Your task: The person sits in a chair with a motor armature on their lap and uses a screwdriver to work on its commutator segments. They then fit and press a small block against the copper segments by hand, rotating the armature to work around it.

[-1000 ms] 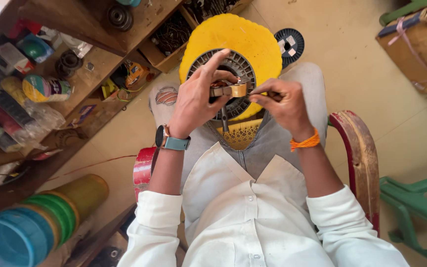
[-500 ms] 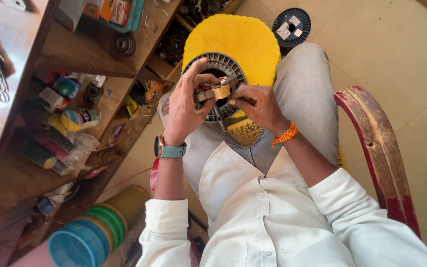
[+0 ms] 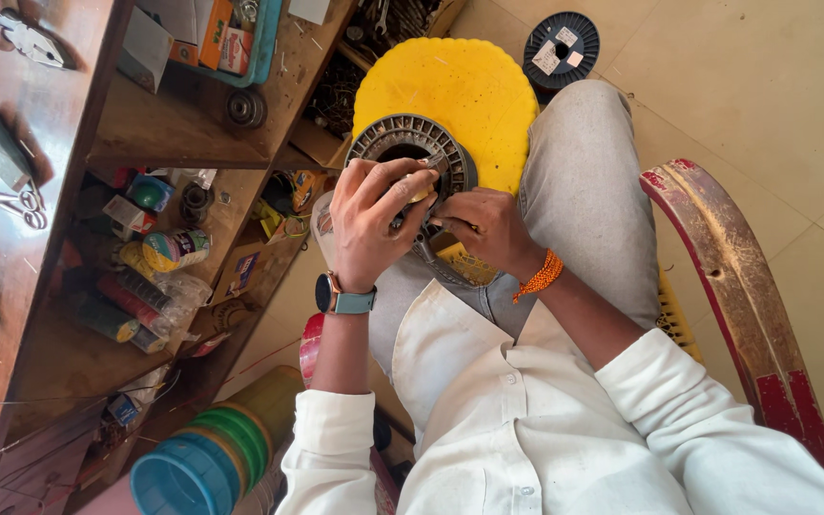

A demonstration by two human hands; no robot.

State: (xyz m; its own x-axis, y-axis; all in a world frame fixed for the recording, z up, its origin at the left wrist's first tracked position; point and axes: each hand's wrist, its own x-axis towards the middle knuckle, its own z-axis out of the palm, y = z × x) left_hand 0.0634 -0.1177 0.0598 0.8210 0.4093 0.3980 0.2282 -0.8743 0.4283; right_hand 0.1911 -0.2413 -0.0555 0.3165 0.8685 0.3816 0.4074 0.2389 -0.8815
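Note:
A grey slotted metal ring, like a motor stator (image 3: 412,143), rests on my lap over a round yellow scalloped tray (image 3: 460,91). My left hand (image 3: 369,215), with a wristwatch, grips the ring's near rim with fingers curled over a small brownish piece. My right hand (image 3: 484,229), with an orange thread bracelet, pinches at the same spot on the ring's inner edge. What the right fingers pinch is hidden.
A wooden shelf unit (image 3: 78,238) at the left holds tape rolls, bottles, scissors (image 3: 11,200) and boxes. A black wire spool (image 3: 562,48) lies on the tiled floor. A red chair arm (image 3: 746,305) is at the right. Stacked blue and green spools (image 3: 193,467) sit at the bottom left.
The view has shifted left, showing more of the shelves. Both hands have closed in together on the ring's rim; the small brass-coloured piece is now mostly covered by my left fingers.

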